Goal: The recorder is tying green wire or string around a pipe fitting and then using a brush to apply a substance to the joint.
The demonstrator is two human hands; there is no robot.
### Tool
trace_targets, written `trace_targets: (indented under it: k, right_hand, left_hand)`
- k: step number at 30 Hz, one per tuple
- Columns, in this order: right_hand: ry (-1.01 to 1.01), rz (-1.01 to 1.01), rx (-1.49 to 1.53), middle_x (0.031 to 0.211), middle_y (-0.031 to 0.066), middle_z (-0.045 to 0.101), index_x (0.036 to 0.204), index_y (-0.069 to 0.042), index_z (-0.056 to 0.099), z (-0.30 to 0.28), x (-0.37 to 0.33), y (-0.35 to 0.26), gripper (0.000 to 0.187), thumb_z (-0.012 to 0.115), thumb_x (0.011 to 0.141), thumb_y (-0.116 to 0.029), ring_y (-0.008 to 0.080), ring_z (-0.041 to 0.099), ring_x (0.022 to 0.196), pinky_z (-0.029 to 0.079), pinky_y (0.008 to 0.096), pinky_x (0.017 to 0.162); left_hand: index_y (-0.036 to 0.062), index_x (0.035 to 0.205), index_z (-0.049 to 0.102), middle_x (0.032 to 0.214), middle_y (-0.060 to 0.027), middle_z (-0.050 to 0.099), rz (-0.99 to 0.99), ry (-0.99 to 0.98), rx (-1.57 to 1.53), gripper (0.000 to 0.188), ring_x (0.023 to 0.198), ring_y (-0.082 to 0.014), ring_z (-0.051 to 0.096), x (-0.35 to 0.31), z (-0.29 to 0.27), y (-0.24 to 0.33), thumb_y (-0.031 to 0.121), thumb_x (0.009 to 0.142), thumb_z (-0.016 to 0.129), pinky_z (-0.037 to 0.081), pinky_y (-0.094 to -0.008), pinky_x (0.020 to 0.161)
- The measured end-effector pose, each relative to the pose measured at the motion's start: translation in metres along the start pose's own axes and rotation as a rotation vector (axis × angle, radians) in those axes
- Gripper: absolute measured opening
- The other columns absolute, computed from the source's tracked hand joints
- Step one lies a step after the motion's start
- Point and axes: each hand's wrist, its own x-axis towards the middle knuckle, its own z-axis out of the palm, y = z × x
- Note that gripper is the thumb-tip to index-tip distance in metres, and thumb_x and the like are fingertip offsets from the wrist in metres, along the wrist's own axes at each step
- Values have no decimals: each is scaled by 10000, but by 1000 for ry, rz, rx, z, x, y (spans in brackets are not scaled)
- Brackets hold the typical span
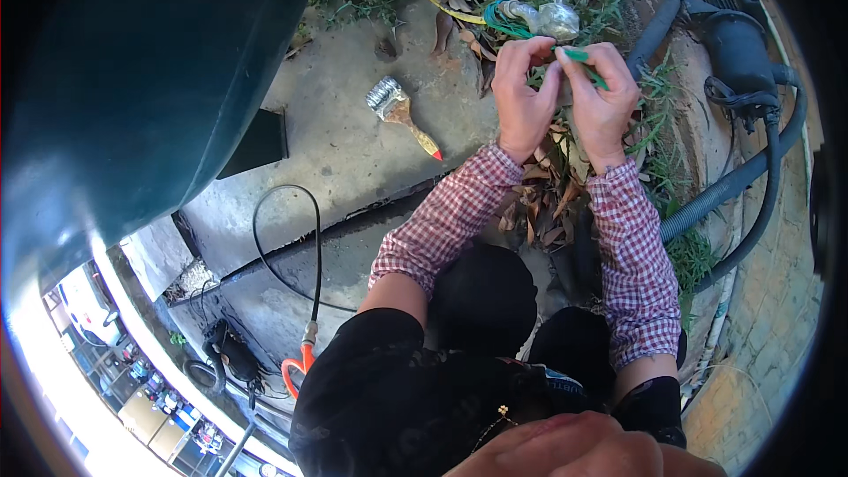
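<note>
Green wire (579, 56) pinched up between both hands, over the leaves and weeds.

The left hand (521, 93) and right hand (601, 97) both gripped it, seemingly; just above lay wrapped fittings (552, 18), and a paintbrush (402, 113) rested leftward on the concrete slab (344, 150).

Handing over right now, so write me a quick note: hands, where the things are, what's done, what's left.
Left hand: raised in front, fingertips pinched on something small between the hands; what it is cannot be made out.
Right hand: grip shut on a green wire at the fingertips.
Things: more green wire runs to a plastic-wrapped bundle lying in the weeds just beyond the hands. Paintbrush lies on the concrete slab to the left, untouched. Orange-handled pliers lie lower left beside a black cable.
Done: wire end is in hand.
Left: whatever work on the wire end; not visibly finished.
</note>
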Motion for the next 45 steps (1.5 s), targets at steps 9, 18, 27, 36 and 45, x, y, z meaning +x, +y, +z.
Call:
trace_targets:
  k: [9, 18, 27, 36, 45]
  right_hand:
    - [-212, -429, -199, 716, 46, 541, 716, -45, 594, -15, 16, 7, 111, 689, 662, -64, 213, 548, 677, 445, 306, 568]
    - [-246, -397, -108, 752, 50, 603, 808, -32, 635, -20, 21, 20, 134, 690, 712, -106, 183, 588, 627, 460, 256, 552]
    - [-28, 386, 668, 814, 32, 636, 839, -26, 630, -15, 15, 34, 167, 623, 826, -193, 79, 602, 745, 488, 210, 628]
    - [-118, 590, 842, 635, -1, 447, 755, -70, 459, -15, 35, 47, 277, 499, 901, -301, 112, 489, 595, 428, 240, 546]
    - [-447, 123, -73, 647, -48, 466, 945, -28, 575, -23, 48, 67, 232, 620, 761, -161, 27, 414, 562, 341, 195, 499]
  left_hand:
    - [3, 852, 601, 790, -77, 572, 40, -179, 20, 195, 663, -139, 572, 16, -15, 9, -69, 672, 609, 458, -232, 591]
    - [-14, 802, 586, 790, 7, 581, 18, -379, -100, 55, 719, -47, 536, 32, -27, -8, -10, 769, 630, 444, -184, 633]
    - [64, 890, 501, 946, -65, 614, -349, -16, -596, 79, 772, -95, 554, 0, -10, -5, 41, 842, 560, 443, -202, 626]
    - [74, 834, 511, 900, -64, 611, -614, 166, -1033, 55, 785, -134, 570, 0, -2, -12, 91, 853, 561, 471, -233, 698]
    - [59, 854, 524, 859, -71, 613, -733, 208, -1122, 43, 735, -129, 565, 0, -9, -11, 87, 855, 557, 476, -220, 669]
